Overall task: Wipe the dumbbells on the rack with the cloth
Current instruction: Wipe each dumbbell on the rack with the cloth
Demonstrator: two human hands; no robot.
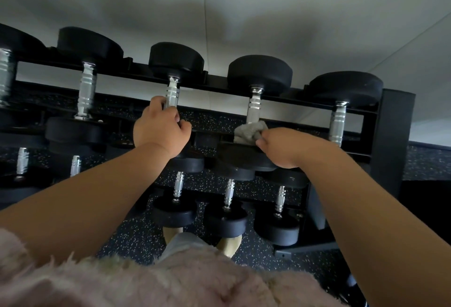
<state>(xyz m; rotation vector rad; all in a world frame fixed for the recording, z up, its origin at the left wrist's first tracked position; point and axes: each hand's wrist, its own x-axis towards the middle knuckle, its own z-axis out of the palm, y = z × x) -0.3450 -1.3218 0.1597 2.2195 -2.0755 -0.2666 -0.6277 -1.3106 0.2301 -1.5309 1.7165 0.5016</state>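
Black dumbbells with chrome handles lie in rows on a black rack (395, 136). My left hand (159, 128) grips the chrome handle of the third dumbbell (175, 60) on the top row, near its lower end. My right hand (280, 148) holds a bunched grey cloth (250, 132) against the lower end of the handle of the neighbouring dumbbell (260, 72), just above its near black head. That near head is partly hidden by my right hand.
Another top-row dumbbell (345, 87) sits to the right, by the rack's end post. Lower rows hold several smaller dumbbells (225, 218). A white wall rises behind the rack. Speckled black floor (136, 240) and my feet show below.
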